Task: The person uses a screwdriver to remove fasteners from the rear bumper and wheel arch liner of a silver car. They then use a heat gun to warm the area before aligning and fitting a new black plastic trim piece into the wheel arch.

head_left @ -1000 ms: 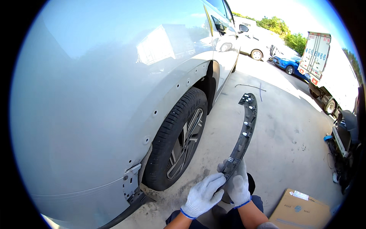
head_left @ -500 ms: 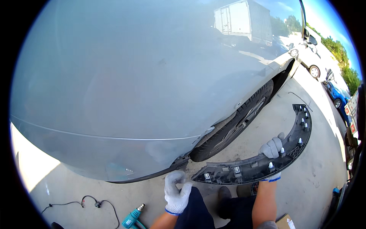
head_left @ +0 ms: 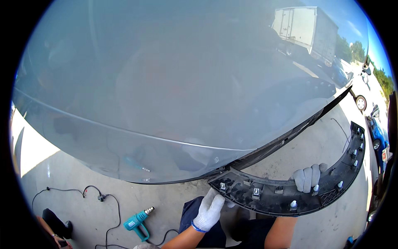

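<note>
A curved black wheel arch trim [head_left: 269, 202] is held up in front of my body, its inner side with several white clips facing me. My right hand [head_left: 307, 178], in a grey-coated glove, wraps its fingers over the upper edge near the middle. My left hand [head_left: 209, 212], in a white knit glove with a blue cuff, grips the trim's left pointed end, some of its fingers hidden behind. That end is close to the lower edge of a silver-grey car body [head_left: 166, 103]; whether they touch I cannot tell.
A teal heat gun [head_left: 134, 223] lies on the concrete floor [head_left: 95, 176] at lower left, beside a black cord [head_left: 118, 207]. Another person's dark-clothed leg [head_left: 56, 222] shows at the lower left edge. A white vehicle's wheel [head_left: 361, 103] and a blue car [head_left: 377, 133] stand far right.
My left hand, previously free beside the trim, has closed on its left end. The view has shifted; the car's wheel is now hidden behind the body and the other person has come into view.
</note>
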`<state>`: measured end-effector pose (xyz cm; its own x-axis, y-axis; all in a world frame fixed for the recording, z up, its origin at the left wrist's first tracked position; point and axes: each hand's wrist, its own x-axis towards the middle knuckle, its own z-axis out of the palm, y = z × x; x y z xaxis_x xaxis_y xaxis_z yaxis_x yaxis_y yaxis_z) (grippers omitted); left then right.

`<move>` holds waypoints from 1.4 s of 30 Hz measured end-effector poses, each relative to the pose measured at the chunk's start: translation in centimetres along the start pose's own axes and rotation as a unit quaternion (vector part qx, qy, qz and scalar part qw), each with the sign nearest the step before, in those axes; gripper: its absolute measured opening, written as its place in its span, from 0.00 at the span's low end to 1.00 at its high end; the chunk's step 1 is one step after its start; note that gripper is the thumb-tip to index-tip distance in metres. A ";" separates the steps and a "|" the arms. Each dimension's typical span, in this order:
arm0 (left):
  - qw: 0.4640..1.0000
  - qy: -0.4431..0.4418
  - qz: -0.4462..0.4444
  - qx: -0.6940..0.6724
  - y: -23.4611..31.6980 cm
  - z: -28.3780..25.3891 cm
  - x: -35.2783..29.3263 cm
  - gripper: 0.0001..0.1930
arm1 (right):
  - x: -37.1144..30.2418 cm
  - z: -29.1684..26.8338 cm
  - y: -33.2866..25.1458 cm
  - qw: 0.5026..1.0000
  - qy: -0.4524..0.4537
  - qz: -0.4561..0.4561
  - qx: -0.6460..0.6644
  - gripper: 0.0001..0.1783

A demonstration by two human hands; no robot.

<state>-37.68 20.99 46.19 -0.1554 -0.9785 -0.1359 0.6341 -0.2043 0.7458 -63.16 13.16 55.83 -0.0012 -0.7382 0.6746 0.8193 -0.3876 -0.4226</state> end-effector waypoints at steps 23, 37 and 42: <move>1.000 0.009 -0.010 -0.011 1.3 -0.1 0.4 0.30 | 1.5 3.0 -0.3 0.998 0.046 0.020 -0.032 0.17; 0.999 -0.004 0.031 0.022 0.3 -0.6 -2.1 0.28 | 3.8 7.1 2.4 0.948 0.292 -0.008 -0.123 0.45; 0.999 -0.016 0.040 0.002 -0.2 -0.9 -1.9 0.29 | 4.4 8.1 2.8 0.917 0.365 -0.002 -0.158 0.49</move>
<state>-36.86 22.84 45.74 -0.1286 -0.9902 -0.0544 0.6420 -0.1249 0.7565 -56.25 13.26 62.54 -0.4825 -0.8647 0.1393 0.6113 -0.4463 -0.6535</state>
